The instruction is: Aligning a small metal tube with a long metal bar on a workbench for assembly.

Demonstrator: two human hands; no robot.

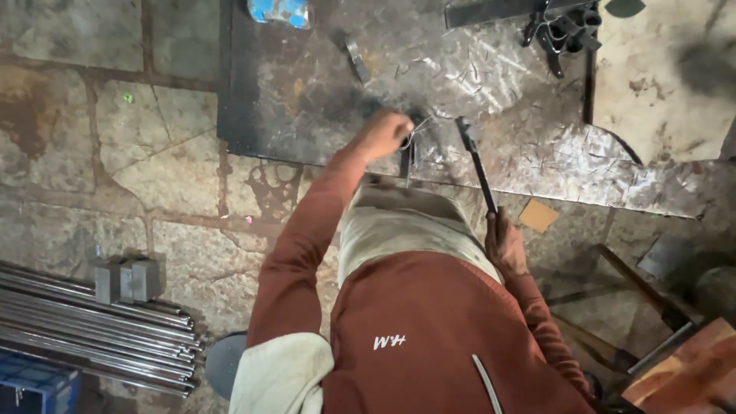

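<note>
While bent over worktop (322, 84), left hand (387, 132) closed, pinching small bent metal piece (418, 132) upright-ish against scratched steel plate near front edge; exact finger grip hidden by knuckles. Right hand (504, 244) wrapped shut round handle end of hammer (477, 159), below worktop edge; hammer angled up and away, head (462, 124) resting on or just above plate, just right of metal piece, can't tell if touching. Short dark bar (405, 162) hanging down off edge right under left hand. On far side of worktop: small flat steel offcut (356, 60), blue-white bag (279, 11) at top edge, cluster of dark tube sections (569, 32) top right. On stone floor (115, 146): bundle of steel rods (100, 322) lower left with two grey blocks (126, 277) lying on them, blue crate (34, 387) at corner, brown card scrap (538, 215) under worktop edge, wooden piece (690, 372) lower right. Pale cloth (280, 376) draped at left hip.
</note>
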